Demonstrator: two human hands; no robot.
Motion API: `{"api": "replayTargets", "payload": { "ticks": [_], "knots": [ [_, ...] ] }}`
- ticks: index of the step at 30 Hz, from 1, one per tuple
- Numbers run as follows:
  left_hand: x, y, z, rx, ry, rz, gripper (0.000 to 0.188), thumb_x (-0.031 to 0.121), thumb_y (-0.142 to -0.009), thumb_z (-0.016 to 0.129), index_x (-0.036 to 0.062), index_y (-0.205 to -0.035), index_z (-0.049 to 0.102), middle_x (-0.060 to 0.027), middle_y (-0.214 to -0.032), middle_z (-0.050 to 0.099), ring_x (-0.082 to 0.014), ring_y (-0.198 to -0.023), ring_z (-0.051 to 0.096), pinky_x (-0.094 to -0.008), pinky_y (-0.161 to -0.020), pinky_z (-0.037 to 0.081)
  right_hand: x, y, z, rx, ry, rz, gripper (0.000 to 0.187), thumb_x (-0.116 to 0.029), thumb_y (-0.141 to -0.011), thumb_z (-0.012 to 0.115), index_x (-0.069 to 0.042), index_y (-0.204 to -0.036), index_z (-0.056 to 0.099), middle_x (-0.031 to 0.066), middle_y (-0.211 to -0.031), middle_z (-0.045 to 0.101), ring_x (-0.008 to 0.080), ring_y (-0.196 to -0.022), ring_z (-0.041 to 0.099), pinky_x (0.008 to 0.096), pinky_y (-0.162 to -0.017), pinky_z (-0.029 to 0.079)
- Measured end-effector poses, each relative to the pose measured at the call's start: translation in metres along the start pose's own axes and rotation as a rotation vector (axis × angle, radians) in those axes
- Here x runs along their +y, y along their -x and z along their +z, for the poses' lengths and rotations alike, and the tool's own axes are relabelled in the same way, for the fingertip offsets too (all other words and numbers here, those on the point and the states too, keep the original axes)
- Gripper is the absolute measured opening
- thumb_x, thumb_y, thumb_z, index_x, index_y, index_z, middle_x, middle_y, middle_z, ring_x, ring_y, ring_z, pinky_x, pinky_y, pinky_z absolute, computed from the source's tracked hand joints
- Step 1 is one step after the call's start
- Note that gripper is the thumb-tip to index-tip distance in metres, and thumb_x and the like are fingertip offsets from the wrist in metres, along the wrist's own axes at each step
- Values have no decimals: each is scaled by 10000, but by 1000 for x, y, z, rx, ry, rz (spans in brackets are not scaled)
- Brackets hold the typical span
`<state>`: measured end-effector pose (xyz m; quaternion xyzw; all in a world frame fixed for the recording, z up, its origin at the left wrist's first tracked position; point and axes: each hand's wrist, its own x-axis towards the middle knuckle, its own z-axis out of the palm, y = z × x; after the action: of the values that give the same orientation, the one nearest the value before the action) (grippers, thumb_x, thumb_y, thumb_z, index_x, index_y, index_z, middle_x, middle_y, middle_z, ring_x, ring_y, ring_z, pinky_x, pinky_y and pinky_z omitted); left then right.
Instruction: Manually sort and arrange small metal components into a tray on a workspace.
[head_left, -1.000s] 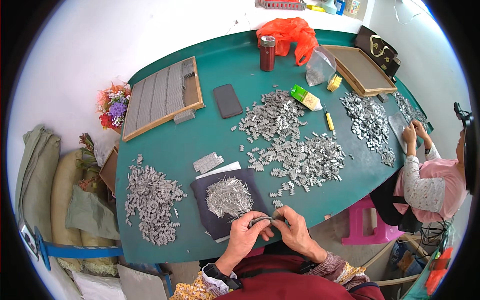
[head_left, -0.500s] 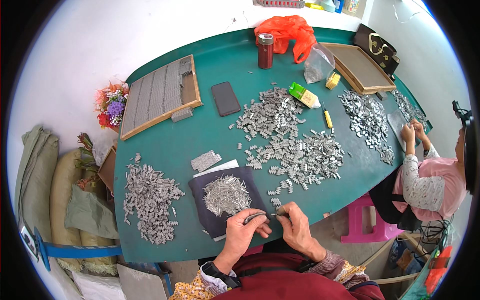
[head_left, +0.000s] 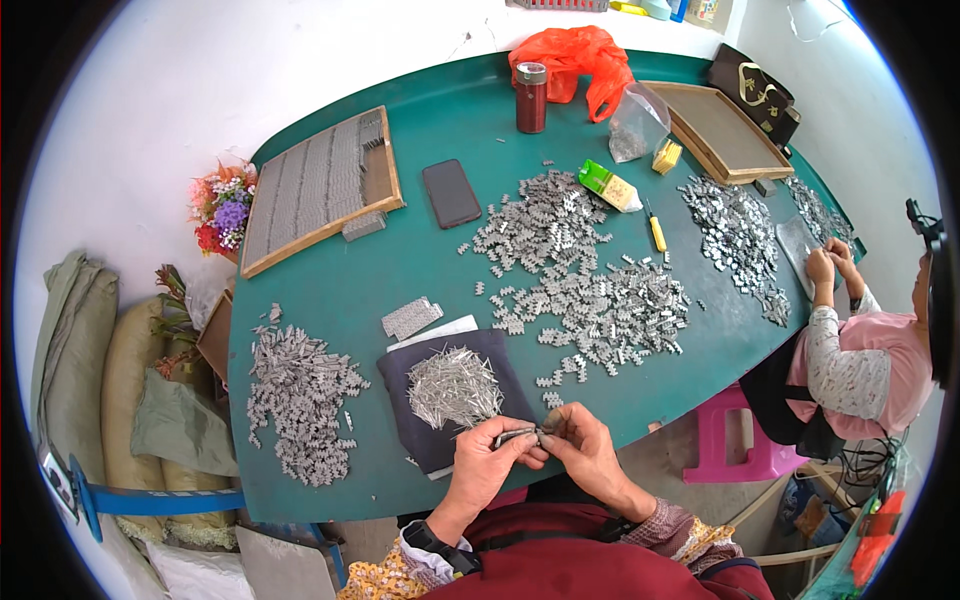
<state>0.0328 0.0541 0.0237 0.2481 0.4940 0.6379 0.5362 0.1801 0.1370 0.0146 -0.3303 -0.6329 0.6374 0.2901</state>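
Note:
Near the table's front edge my left hand [head_left: 482, 468] is closed on a small dark grey metal piece [head_left: 516, 436], pinched between thumb and fingers. My right hand [head_left: 592, 462] meets it from the right, its fingertips pressed together at the piece's end; whatever they pinch is too small to make out. Just beyond my left hand, a pile of thin silvery pins [head_left: 455, 388] lies on a folded dark cloth [head_left: 432, 447]. A small block of aligned grey metal pieces [head_left: 412, 318] sits behind the cloth. Loose toothed metal pieces [head_left: 610, 315] spread beyond my right hand.
Another heap of toothed pieces [head_left: 300, 400] lies left. Farther back are a wooden tray [head_left: 322, 248] of lined-up pieces, a phone [head_left: 451, 194], a red flask [head_left: 531, 105] and a yellow-handled tool [head_left: 657, 234]. A co-worker [head_left: 850, 370] handles pieces at the right.
My right hand has moved slightly left, so its fingertips now meet the piece in my left hand. The left hand has stayed nearly in place.

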Motion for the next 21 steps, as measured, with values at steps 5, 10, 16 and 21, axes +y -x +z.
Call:
{"api": "replayTargets", "payload": {
  "ticks": [5, 10, 16, 21],
  "knots": [
    [3, 1, 1, -14, -61, -44, 122, -19, -924, 603, -90, -1021, 622, -176, -886, 695, -242, -741, 711, -333, -663, 616, 1, 0, -2, -13, 73, -50, 169, 45, -854, 630, -2, -986, 534, 76, -824, 607, 150, -740, 602, 307, -660, 477],
    [4, 2, 1, -44, -43, -140, 105, -18, -933, 585, -92, -999, 621, -164, -875, 693, -226, -739, 711, -326, -668, 614, -9, -2, -5, -15, 306, -281, 184, 85, -830, 603, -7, -969, 525, 125, -817, 576, 263, -726, 601, 349, -650, 477],
    [6, 4, 1, -82, -78, -135, 117, 1, -938, 593, -85, -1006, 634, -136, -857, 692, -211, -740, 715, -297, -659, 608, -9, -3, -8, -44, 398, -490, 231, 118, -781, 611, -4, -955, 521, 139, -827, 559, 326, -721, 576, 383, -631, 477],
    [4, 4, 3, -58, -55, -124, 158, -3, -929, 608, -96, -1054, 635, -141, -877, 699, -213, -753, 717, -300, -670, 610, -9, -2, -6, 26, 388, -530, 216, 116, -757, 632, -7, -911, 545, 133, -826, 569, 323, -726, 580, 385, -623, 477]
  ]
}}
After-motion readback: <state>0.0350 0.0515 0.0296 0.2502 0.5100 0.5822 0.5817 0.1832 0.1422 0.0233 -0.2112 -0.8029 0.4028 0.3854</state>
